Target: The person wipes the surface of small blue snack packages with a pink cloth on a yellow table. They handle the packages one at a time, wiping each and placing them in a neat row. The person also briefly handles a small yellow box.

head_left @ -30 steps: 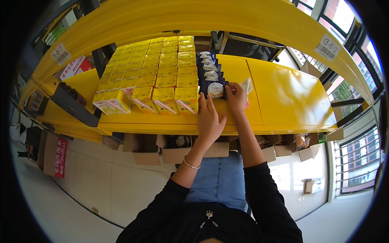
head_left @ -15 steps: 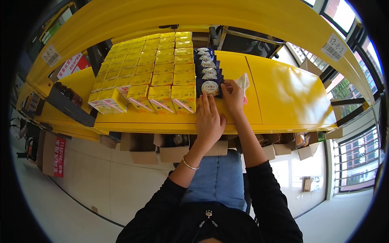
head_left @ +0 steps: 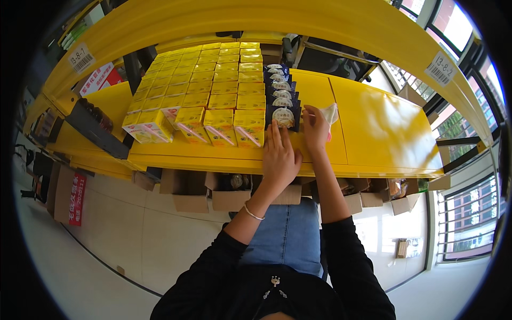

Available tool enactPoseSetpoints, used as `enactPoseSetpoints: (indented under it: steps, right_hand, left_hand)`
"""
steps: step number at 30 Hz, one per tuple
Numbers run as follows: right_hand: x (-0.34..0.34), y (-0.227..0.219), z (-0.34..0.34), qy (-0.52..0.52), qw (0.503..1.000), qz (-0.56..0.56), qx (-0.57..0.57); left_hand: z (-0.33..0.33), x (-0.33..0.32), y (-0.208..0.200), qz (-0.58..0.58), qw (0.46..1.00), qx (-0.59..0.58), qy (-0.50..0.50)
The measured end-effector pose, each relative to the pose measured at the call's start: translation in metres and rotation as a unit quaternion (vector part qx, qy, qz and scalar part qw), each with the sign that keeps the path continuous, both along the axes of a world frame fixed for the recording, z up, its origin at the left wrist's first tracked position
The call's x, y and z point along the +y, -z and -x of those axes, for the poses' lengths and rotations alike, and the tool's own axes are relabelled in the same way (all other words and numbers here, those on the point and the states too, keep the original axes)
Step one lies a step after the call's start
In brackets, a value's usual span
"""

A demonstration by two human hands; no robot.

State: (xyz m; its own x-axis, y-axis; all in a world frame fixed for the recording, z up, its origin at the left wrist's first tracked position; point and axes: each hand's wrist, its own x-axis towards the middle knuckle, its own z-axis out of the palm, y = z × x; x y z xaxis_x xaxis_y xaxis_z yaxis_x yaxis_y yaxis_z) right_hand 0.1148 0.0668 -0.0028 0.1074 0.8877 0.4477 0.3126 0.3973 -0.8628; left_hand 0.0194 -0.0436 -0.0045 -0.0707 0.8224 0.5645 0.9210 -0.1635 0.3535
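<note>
A row of dark blue packets (head_left: 282, 96) with round pale pictures stands on the yellow shelf (head_left: 373, 122), right of several rows of yellow cartons (head_left: 213, 90). My left hand (head_left: 279, 154) lies flat with its fingertips against the front blue packet (head_left: 284, 116). My right hand (head_left: 316, 128) rests beside that packet's right edge and holds a small white cloth or paper (head_left: 330, 113) between its fingers.
A yellow beam (head_left: 256, 21) with small white tags arches above the shelf. Open cardboard boxes (head_left: 229, 194) sit under the shelf on the pale floor. A dark tray (head_left: 98, 128) with goods lies at the left. Windows run along the right.
Both hands stay at the front blue packet. My left hand has slid slightly forward against it; the view has shifted a little.
</note>
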Motion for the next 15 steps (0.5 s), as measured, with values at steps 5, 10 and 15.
enactPoseSetpoints:
  steps: [5, 10, 15]
  right_hand:
    - [-0.005, 0.002, -0.003, -0.002, 0.997, -0.036, 0.073]
    - [-0.012, -0.005, -0.005, -0.01, 0.995, -0.074, 0.07]
    - [-0.035, -0.01, -0.008, -0.002, 0.992, -0.121, 0.028]
  left_hand:
    - [0.002, -0.002, 0.0, -0.021, 1.0, -0.005, 0.011]
    - [0.001, -0.002, 0.001, -0.03, 0.999, -0.011, 0.017]
    - [0.003, -0.006, -0.001, -0.059, 0.997, -0.025, 0.032]
